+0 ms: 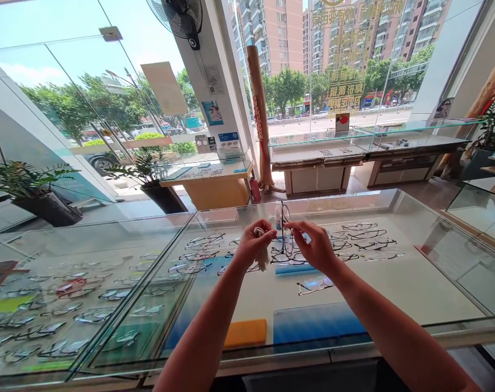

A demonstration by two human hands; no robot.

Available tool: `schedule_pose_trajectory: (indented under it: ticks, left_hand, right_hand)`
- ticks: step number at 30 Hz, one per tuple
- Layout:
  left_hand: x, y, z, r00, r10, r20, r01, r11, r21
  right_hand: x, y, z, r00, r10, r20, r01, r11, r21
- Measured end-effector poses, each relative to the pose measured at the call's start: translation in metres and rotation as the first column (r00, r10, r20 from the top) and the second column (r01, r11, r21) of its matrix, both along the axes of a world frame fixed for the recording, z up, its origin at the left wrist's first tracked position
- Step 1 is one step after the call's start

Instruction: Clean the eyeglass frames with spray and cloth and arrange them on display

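Above the glass counter, a pair of eyeglasses is held on end between my two hands, its dark frame running up and down. My right hand pinches the frame from the right with thumb and forefinger, the other fingers curled. My left hand is closed on a pale cleaning cloth, which hangs below the fingers. Its fingertips come close to the glasses; whether they touch is unclear. Beneath my hands, several more eyeglasses lie in rows in the display case. One pair sits nearer to me.
The glass display counter spans the front, with a blue panel and an orange box near its front edge. More glasses fill the left case. Beyond stand other showcases, a wooden post and potted plants.
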State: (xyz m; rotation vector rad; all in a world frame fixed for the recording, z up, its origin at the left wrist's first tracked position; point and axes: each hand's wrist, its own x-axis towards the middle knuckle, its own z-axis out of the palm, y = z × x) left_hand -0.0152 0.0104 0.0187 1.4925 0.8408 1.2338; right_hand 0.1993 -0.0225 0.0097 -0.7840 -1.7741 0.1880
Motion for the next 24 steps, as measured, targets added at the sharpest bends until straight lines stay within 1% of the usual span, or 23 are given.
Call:
schedule_pose_trajectory:
  ticks: [4,6,9,12,19,24]
  left_hand:
    - [0.003,-0.003,0.002,0.999,-0.025,0.038,0.025,0.999,-0.019]
    - [0.005,-0.004,0.004,0.999,-0.006,0.034,0.005,1.0,0.027]
    - [0.008,-0.005,0.007,0.998,0.058,0.009,-0.058,0.99,0.128]
    - [0.011,-0.006,0.007,0.994,0.102,0.028,-0.106,0.981,0.163]
    - [0.02,-0.008,-0.005,0.988,0.122,0.098,-0.13,0.988,0.079]
    - [0.022,-0.009,-0.004,0.984,0.162,0.068,-0.163,0.987,0.008]
  right_hand:
    - [0.0,-0.001,0.0,0.998,0.006,-0.066,-0.01,0.998,-0.06]
    - [0.0,-0.001,0.0,0.995,0.007,-0.096,-0.015,0.996,-0.083]
    - [0.001,-0.001,-0.001,0.993,0.01,-0.117,-0.022,0.994,-0.107]
    - [0.0,-0.002,-0.001,0.992,0.012,-0.128,-0.027,0.993,-0.115]
    - [0.001,-0.003,-0.001,0.986,0.097,-0.137,-0.116,0.984,-0.138]
    - [0.001,-0.003,-0.002,0.989,0.088,-0.12,-0.103,0.986,-0.133]
